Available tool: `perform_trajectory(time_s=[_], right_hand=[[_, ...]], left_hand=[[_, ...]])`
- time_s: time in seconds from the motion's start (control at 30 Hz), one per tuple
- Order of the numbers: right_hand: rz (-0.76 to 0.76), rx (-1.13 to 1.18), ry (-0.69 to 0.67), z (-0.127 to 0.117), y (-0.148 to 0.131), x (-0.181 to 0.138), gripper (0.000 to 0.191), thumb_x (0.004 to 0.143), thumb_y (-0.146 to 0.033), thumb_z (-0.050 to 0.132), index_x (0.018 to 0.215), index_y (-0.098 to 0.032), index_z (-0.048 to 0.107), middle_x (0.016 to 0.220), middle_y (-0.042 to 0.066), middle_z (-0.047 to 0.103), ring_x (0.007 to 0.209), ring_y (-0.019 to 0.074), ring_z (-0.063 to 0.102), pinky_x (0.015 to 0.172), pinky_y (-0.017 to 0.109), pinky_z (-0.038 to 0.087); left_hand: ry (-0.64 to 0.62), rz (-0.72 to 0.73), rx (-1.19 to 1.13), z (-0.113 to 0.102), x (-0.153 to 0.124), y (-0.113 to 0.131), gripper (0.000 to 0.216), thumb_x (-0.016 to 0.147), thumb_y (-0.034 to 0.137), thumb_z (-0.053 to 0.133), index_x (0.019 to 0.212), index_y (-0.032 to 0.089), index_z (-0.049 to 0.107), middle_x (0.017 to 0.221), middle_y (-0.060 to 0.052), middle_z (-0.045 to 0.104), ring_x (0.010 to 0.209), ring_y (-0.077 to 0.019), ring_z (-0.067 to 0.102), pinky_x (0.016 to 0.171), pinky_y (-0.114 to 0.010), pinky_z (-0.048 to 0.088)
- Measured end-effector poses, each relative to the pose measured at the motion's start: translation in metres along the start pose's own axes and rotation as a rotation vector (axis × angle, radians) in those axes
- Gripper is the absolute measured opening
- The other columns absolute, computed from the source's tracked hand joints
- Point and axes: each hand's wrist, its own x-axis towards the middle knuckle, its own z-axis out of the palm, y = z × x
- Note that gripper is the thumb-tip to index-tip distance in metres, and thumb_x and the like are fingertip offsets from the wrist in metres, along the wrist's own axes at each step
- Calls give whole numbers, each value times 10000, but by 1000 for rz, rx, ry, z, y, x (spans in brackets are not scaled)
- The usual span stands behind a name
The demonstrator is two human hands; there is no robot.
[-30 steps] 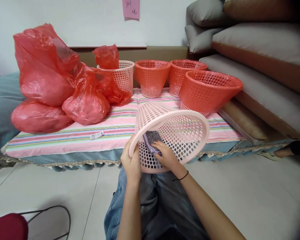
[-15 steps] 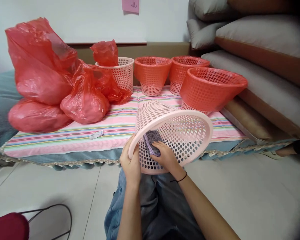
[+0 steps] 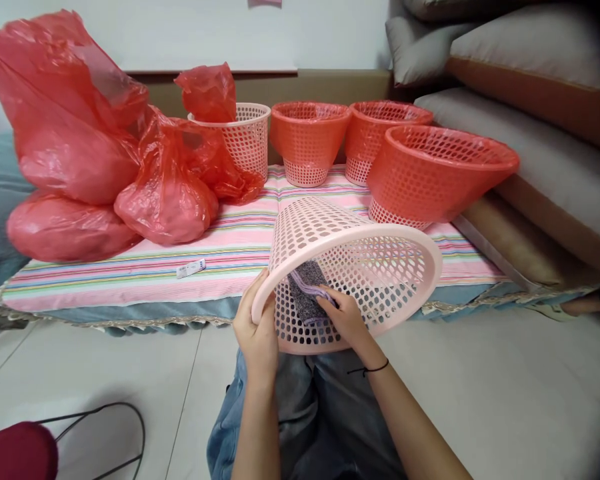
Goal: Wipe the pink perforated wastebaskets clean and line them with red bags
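A pale pink perforated plastic basket [image 3: 325, 227] lies tilted over my lap, its wide mouth facing me and to the right. My left hand [image 3: 257, 327] is closed around the left side of its rim. Inside the mouth, my right hand [image 3: 344, 313] grips the edge of a dark grey cloth with purple trim [image 3: 307, 283]. The cloth rests against the basket's inner wall, partly folded back at the purple edge. Some of my left fingertips are hidden behind the rim.
Several red plastic bags [image 3: 170, 193] are heaped on the left of the striped bed cover [image 3: 230, 267]. Behind stand baskets lined with red bags [image 3: 310, 130] and a pink basket [image 3: 253, 133]. Grey cushions [image 3: 530, 47] are stacked right. A red stool [image 3: 20, 450] is lower left.
The cloth's purple edge has been pulled back to the right by my right hand, showing more of its grey side. The view has shifted slightly; my left hand keeps hold of the rim.
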Motion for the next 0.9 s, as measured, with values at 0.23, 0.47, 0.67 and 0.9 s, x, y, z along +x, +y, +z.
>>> perform_trajectory(time_s=[0.23, 0.47, 0.67, 0.9], right_hand=[[-147, -150, -49, -1, -10, 16, 354, 1005, -424, 487, 1027, -223, 778, 1137, 98, 736, 1098, 246, 658, 1034, 442, 501], [-164, -439, 32, 25, -20, 43, 452, 831, -384, 688, 1213, -142, 692, 1170, 167, 688, 1152, 340, 605, 1053, 488, 477], [7, -377, 125, 8, -17, 47, 495, 814, -148, 501, 1288, -138, 641, 1039, 126, 744, 910, 288, 687, 878, 422, 551], [-75, -521, 87, -30, -22, 57, 559, 810, -23, 388, 1229, -181, 724, 1364, 119, 624, 1238, 282, 583, 1101, 423, 450]], left_hand=[[22, -35, 14, -1, 1, -7, 275, 854, 339, 707, 1087, 209, 779, 1101, -76, 771, 1118, -286, 692, 1055, -443, 507], [39, -67, -23, 3, 0, -12, 329, 863, 320, 705, 1165, 200, 753, 1180, -92, 752, 1167, -289, 675, 1074, -439, 493], [16, -67, 1, -2, 2, -14, 321, 862, 323, 713, 1157, 206, 762, 1176, -86, 755, 1174, -292, 672, 1075, -438, 496], [51, -65, -39, 1, 3, -15, 314, 867, 320, 723, 1157, 206, 760, 1159, -80, 759, 1121, -265, 691, 1032, -404, 517]])
